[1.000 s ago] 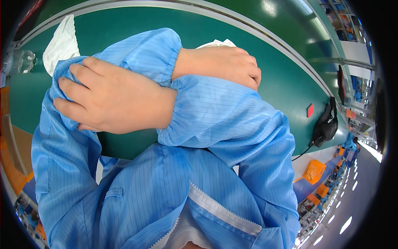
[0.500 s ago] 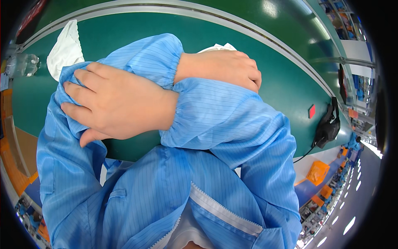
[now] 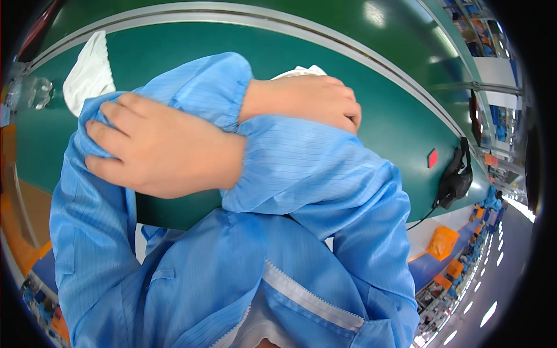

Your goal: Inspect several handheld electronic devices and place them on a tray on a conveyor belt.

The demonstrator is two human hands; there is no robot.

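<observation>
My forearms, in blue pinstriped sleeves, lie crossed over a green tabletop (image 3: pixel 383 139). My right hand (image 3: pixel 165 148) reaches across to the left and wraps over the left sleeve (image 3: pixel 96 130) near the elbow. Its fingers are a little apart and bent round the fabric; the thumb is out of sight. Beyond the right sleeve (image 3: pixel 301 156), my left hand (image 3: pixel 307 101) points to the right with its fingers curled. Its fingertips are hidden, so whatever they may hold does not show. A crumpled white cloth (image 3: pixel 299 72) shows just behind that hand.
Another white cloth (image 3: pixel 88 75) lies at the far left, beside a clear plastic object (image 3: pixel 39 93). To the right are a small red piece (image 3: pixel 433 158) and a black corded device (image 3: pixel 455 180). A metal rail (image 3: pixel 232 13) borders the table's far side. Orange bins (image 3: pixel 442 242) stand beyond.
The right thumb, visible before below the palm, is now out of sight. The view has shifted slightly; the arms stay crossed and the cloths lie as before.
</observation>
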